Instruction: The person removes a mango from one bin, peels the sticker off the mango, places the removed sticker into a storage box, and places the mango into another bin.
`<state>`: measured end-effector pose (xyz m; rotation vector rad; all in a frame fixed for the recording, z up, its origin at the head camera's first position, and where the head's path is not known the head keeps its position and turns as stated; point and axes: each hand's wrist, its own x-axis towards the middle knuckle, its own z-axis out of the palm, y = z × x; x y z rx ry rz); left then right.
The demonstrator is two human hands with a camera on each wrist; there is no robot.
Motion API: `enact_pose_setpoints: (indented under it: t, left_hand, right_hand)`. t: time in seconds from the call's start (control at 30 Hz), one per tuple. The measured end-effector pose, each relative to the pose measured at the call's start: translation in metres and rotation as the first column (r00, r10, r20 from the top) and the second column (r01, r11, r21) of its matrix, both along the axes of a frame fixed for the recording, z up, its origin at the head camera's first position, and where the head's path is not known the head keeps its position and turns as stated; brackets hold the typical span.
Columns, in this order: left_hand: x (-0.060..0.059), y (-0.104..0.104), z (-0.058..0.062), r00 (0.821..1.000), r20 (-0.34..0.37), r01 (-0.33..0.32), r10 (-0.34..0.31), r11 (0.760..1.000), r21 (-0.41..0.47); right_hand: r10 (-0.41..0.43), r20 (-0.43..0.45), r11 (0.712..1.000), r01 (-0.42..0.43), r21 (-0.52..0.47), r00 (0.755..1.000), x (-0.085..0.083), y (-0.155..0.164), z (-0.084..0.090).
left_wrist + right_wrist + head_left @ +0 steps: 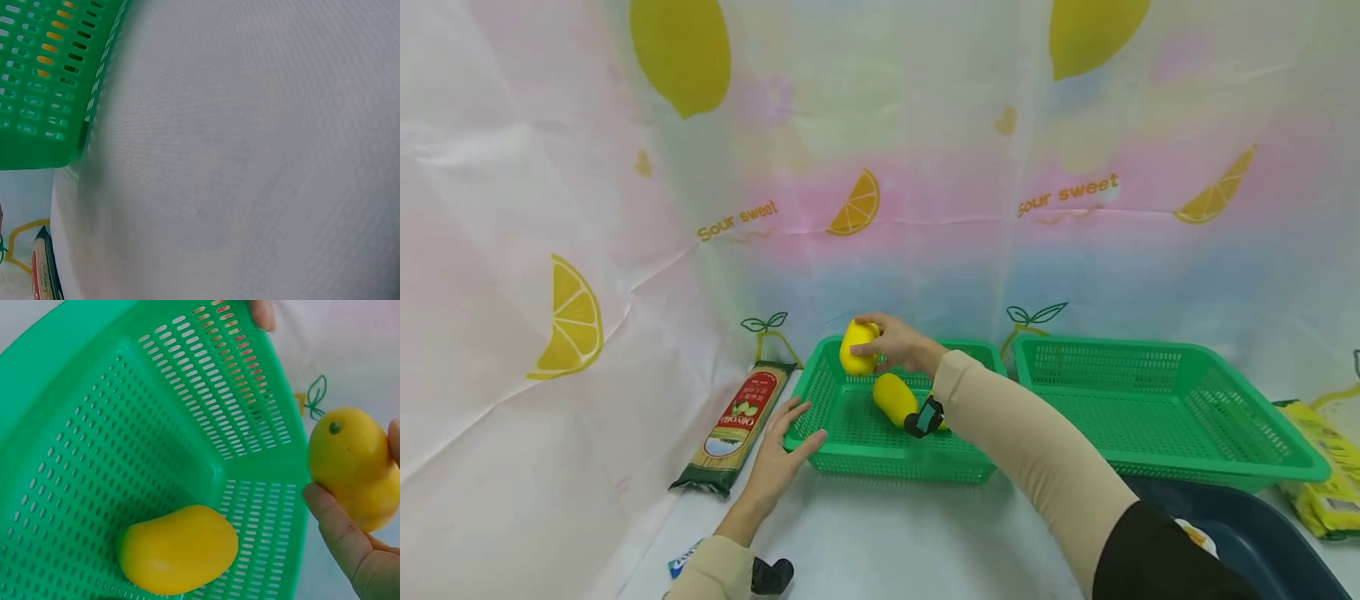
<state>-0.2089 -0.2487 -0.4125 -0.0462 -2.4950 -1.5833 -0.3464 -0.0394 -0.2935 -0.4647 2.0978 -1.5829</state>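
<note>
My right hand (pixel 898 343) grips a yellow mango (pixel 855 348) between thumb and fingers, over the back left of the near green basket (pixel 902 468). In the right wrist view the held mango (pixel 350 456) shows a small green stem end. Another mango (pixel 892 398) lies inside that basket, and a bit more yellow shows behind my right wrist. At the basket's front left corner, my left hand (pixel 778 458) rests with spread fingers along the rim. The left wrist view catches the basket's slotted side (pixel 44 119), but not the left hand.
A second green basket (pixel 1150 458) stands to the right, with a dark blue tub (pixel 1262 533) in front. Yellow packages (pixel 1326 467) lie at the far right. On the left are a spaghetti pack (pixel 741 427) and a small blue-and-white packet (pixel 681 560). A printed curtain (pixel 925 275) hangs behind.
</note>
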Motion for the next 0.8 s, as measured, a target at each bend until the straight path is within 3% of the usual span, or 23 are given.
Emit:
enact_pose_setpoints:
  t: [0.8]
  left_hand:
    - [0.0,0.0,-0.001,1.0,-0.006,0.001,-0.001,1.0,0.005]
  right_hand:
    - [0.064,0.044,0.99,-0.069,0.125,0.997,0.01,-0.01,-0.033]
